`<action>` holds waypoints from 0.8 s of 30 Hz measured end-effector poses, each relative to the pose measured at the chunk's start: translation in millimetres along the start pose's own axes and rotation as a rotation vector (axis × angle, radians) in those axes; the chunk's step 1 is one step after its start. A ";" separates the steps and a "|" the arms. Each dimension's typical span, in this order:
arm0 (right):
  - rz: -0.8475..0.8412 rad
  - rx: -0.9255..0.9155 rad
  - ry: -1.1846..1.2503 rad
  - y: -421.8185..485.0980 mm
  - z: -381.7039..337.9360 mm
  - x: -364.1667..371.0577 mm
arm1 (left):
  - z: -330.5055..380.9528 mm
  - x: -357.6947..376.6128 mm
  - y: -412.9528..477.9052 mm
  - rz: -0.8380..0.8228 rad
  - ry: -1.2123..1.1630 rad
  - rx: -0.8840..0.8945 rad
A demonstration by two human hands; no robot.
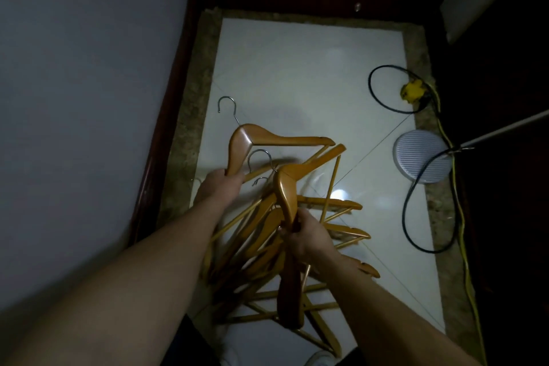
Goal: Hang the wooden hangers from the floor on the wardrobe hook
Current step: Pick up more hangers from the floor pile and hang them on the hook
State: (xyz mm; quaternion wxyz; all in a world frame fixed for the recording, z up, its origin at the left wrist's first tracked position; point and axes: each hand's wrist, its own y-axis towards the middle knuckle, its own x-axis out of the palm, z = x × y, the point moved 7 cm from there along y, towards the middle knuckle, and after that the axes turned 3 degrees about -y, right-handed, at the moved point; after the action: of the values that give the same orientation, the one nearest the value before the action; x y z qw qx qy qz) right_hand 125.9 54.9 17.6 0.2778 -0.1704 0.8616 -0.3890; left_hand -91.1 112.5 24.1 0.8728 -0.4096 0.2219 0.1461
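The white tiled floor (312, 68) filled most of the view, edged with a speckled stone border and dark wood trim. On it lay a loose pile of wooden hangers (267, 246), orange-brown and glossy, each with a crossbar and a thin metal hook, overlapping at many angles so that no single direction held; most of their arms fanned toward the right.

The left hand (218, 187) was closed around one arm end of the upper hanger (252, 142), lifted above the pile. Its long axis ran roughly left to right, and its hook (227, 107) pointed away toward the far trim. The right hand (306, 235) gripped the second hanger (285, 196) by its arm, held nearly upright, its hook curling up and to the left.

To the right sat a round ribbed grey disc (421, 156), a black cable (410, 217) and a small yellow plug (411, 91).
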 end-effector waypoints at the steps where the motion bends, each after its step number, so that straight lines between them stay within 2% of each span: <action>1: 0.006 0.002 -0.012 -13.4 -6.1 -11.2 | 10.8 -5.2 -12.7 -0.014 -0.001 -0.007; 10: 0.052 0.029 0.005 -148.3 -85.2 -87.3 | 137.3 -70.3 -141.9 -0.110 -0.096 0.058; 18: 0.063 0.032 0.085 -278.1 -157.8 -136.9 | 254.7 -145.9 -256.6 -0.163 0.074 0.207; 24: 0.136 -0.006 0.153 -366.8 -198.8 -179.5 | 315.1 -183.0 -335.6 -0.209 -0.050 0.194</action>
State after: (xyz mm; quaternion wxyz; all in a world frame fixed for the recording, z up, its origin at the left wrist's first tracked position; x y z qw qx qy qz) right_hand 174.2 26.5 468.3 0.2366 -0.0820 0.8910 -0.3787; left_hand -17.4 136.1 513.4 0.9239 -0.3405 0.1692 0.0423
